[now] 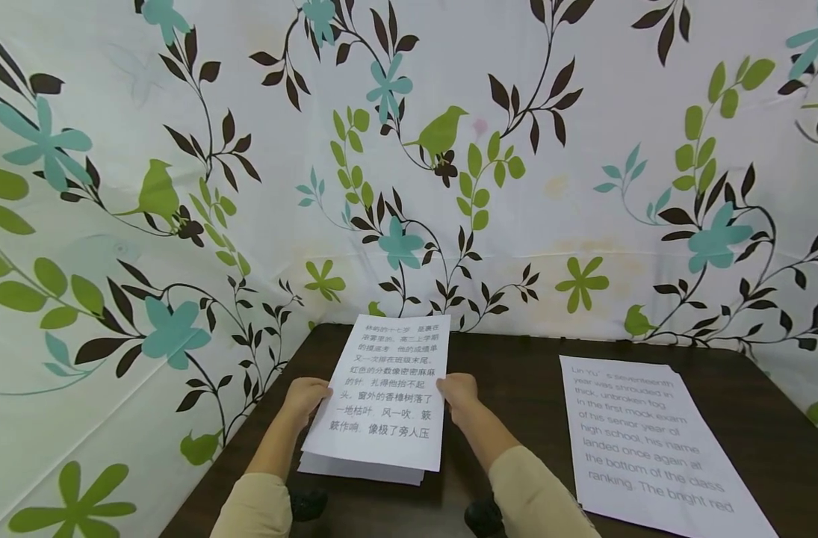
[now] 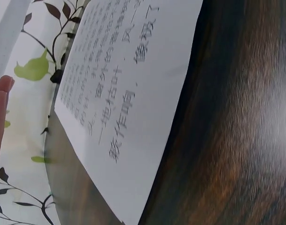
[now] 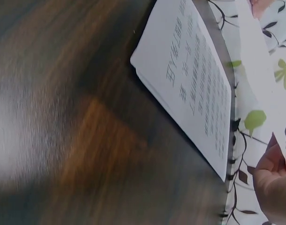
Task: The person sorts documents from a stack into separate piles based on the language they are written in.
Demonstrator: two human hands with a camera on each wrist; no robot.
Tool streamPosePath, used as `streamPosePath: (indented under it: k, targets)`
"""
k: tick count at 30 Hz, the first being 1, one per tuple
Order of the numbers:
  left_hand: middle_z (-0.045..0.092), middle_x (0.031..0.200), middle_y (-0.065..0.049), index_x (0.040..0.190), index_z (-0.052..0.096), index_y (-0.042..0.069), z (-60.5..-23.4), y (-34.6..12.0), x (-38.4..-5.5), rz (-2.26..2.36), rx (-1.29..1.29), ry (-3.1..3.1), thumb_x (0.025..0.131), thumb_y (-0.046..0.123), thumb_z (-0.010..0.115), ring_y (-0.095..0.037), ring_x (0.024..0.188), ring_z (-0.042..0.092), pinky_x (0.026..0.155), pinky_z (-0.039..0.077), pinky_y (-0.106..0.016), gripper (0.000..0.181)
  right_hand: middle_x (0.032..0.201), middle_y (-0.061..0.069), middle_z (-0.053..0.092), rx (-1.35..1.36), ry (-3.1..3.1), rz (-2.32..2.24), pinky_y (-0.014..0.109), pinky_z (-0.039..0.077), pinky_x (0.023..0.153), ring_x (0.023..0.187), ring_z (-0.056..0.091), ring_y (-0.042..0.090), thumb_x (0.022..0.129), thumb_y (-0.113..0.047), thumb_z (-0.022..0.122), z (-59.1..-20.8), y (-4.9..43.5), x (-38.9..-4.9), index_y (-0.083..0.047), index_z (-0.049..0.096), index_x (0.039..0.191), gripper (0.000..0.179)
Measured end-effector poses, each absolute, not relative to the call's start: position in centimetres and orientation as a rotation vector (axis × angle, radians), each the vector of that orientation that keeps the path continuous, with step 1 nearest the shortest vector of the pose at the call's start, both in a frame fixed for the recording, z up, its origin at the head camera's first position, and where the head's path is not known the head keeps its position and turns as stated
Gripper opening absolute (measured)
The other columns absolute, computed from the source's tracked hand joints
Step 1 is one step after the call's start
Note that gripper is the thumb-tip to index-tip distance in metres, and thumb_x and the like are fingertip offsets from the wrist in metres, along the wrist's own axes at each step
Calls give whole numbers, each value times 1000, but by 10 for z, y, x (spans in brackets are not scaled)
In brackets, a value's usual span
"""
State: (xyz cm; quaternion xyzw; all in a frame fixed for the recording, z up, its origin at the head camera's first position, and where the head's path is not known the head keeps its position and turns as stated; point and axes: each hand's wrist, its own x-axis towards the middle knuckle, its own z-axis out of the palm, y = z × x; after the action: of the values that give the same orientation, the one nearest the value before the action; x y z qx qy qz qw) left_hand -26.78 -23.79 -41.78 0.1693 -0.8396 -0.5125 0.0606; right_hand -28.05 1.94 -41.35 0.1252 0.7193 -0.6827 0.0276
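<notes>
Between both hands is a white sheet of paper (image 1: 386,388) printed with large Chinese characters, tilted above the table. My left hand (image 1: 306,396) pinches its left edge, and my right hand (image 1: 459,390) pinches the right edge. Beneath it, another white sheet (image 1: 361,467) shows a strip at the bottom. The wrist views show that lower sheet (image 2: 147,117) lying on the table, also with Chinese print; in the right wrist view a second layer's edge peeks out under it. There, the held sheet (image 3: 255,56) rises above, with the right thumb and fingers (image 3: 274,180) at its edge.
On the right of the dark wooden table (image 1: 516,426) lies a white page (image 1: 640,441) of English print. A white cloth (image 1: 247,217) with leaves, birds and flowers hangs behind and at the left. Dark devices (image 1: 484,515) sit at the wrists.
</notes>
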Motion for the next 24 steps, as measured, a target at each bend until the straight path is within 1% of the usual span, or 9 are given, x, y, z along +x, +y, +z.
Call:
streamPosePath:
  k: [4,6,7,11,16,18,21,24]
  targets:
    - [58,79,-15,92,61,-11,-420,-245,-265,-1494,507,-2543,77,-1,51,-21,63,54,50,43,-29,21,83,16,59,405,2191,-2142,31,45,56,69,57,28,79,0,50,-416,8,-279,9,60,90,18]
    - [58,80,-16,91,61,-11,-421,-247,-265,-1461,501,-2550,76,-2,51,-22,65,54,51,44,-29,20,82,16,59,417,2179,-2157,32,46,57,68,57,27,78,1,50,-417,5,-278,9,60,89,18]
    - [58,80,-16,91,61,-11,-421,-247,-264,-1446,500,-2555,76,-2,51,-22,66,54,51,44,-30,20,81,17,59,420,2172,-2165,33,46,57,64,57,23,77,1,50,-418,3,-278,10,60,89,17]
    - [58,80,-16,89,61,-10,-420,-248,-264,-1418,508,-2557,75,-3,52,-24,68,54,53,45,-30,19,79,14,59,435,2158,-2172,31,45,52,60,55,19,77,2,50,-421,0,-278,9,60,88,17]
    - [58,82,-18,90,61,-11,-414,-245,-262,-1440,554,-2546,76,-2,52,-25,68,55,45,40,-22,19,79,14,58,446,2130,-2190,29,43,51,60,53,19,77,1,50,-420,-4,-277,8,61,88,17]
    - [58,82,-19,90,61,-11,-416,-246,-262,-1453,579,-2532,76,-1,52,-25,69,55,43,38,-20,20,81,15,58,451,2119,-2194,30,42,52,62,53,20,77,1,50,-422,-5,-277,8,60,90,18]
    - [58,83,-20,90,61,-11,-427,-250,-265,-1454,596,-2518,75,-1,52,-26,69,55,42,37,-20,20,82,16,57,455,2106,-2200,28,41,51,63,53,22,76,2,50,-426,-8,-277,8,60,90,19]
    - [58,84,-20,91,60,-11,-433,-252,-264,-1453,606,-2511,76,-1,52,-26,70,54,43,38,-21,20,79,17,57,443,2102,-2212,26,40,48,61,53,23,73,4,48,-429,-9,-277,9,60,85,18]
